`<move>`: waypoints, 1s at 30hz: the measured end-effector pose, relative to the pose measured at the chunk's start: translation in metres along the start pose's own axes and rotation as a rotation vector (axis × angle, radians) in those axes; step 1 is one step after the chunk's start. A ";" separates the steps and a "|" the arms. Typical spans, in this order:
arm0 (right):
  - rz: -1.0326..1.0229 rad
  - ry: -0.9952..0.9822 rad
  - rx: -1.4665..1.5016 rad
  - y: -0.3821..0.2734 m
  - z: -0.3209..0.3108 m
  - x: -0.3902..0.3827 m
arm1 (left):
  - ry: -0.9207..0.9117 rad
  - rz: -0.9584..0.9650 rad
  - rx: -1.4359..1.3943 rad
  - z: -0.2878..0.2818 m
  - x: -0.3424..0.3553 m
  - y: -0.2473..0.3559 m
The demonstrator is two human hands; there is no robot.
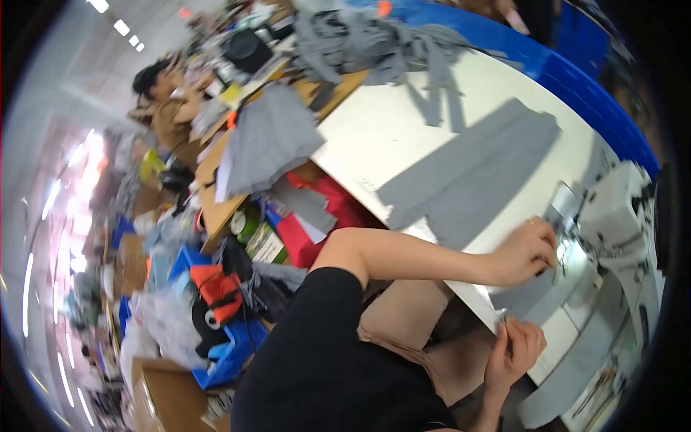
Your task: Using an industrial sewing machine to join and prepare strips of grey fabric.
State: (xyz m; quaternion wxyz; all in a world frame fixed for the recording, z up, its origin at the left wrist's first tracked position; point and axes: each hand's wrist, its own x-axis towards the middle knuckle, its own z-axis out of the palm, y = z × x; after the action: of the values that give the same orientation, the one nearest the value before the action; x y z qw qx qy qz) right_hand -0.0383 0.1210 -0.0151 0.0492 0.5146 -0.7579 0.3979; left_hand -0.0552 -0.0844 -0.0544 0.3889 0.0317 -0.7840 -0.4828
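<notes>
A white sewing machine (612,216) stands at the right end of the white table, its lamp lighting the stitching area. A piece of grey fabric (525,302) lies under the needle area. My left hand (527,253) reaches across to it, fingers curled down on the cloth close beside the presser foot. Nearer to me, my right hand (515,351) pinches the fabric's near corner between thumb and fingers. Beyond my left forearm, long flat panels of grey fabric (475,173) are spread over the tabletop.
Tangled grey fabric strips (381,47) lie at the table's far end, along a blue rim (576,79). Left of the table are more grey cloth (270,140), a blue crate (241,353) and a cardboard box (173,392). Another person (173,108) sits at the far left.
</notes>
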 end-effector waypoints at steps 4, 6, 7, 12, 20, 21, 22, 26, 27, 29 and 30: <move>0.050 0.010 0.018 -0.007 0.012 0.004 | 0.017 -0.062 -0.003 -0.012 -0.003 0.000; 0.049 0.015 0.036 -0.008 0.016 0.006 | -0.036 -0.084 0.016 -0.016 -0.002 0.003; 0.044 0.014 0.038 -0.007 0.015 0.006 | -0.059 -0.036 0.054 -0.015 -0.001 0.003; 0.002 -0.114 0.182 0.006 -0.006 0.016 | -0.051 0.033 0.160 -0.015 -0.006 0.010; 0.237 0.089 -0.240 0.039 0.009 0.055 | -0.088 -0.004 0.038 -0.007 -0.007 0.003; 0.259 0.081 -0.234 0.031 0.014 0.061 | -0.120 -0.036 0.073 -0.014 -0.010 0.003; 0.180 0.107 -0.240 0.033 0.023 0.063 | -0.151 -0.089 0.088 -0.025 -0.008 0.008; 0.026 0.080 -0.171 0.031 0.024 0.068 | -0.208 -0.038 0.156 -0.037 0.010 0.018; -0.057 0.065 -0.095 0.037 0.020 0.067 | -0.241 -0.070 0.148 -0.033 0.011 0.020; -0.029 0.047 -0.070 0.044 0.011 0.058 | -0.270 -0.096 0.086 -0.024 0.009 0.017; -0.050 0.017 -0.003 0.046 0.008 0.056 | -0.269 -0.101 0.063 -0.021 0.008 0.016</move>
State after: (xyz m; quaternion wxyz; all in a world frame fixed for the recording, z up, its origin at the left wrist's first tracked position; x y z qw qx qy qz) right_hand -0.0991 0.0814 -0.0192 0.0662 0.5298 -0.7450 0.3999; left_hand -0.0416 -0.0948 -0.0325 0.2544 0.0186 -0.8412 -0.4767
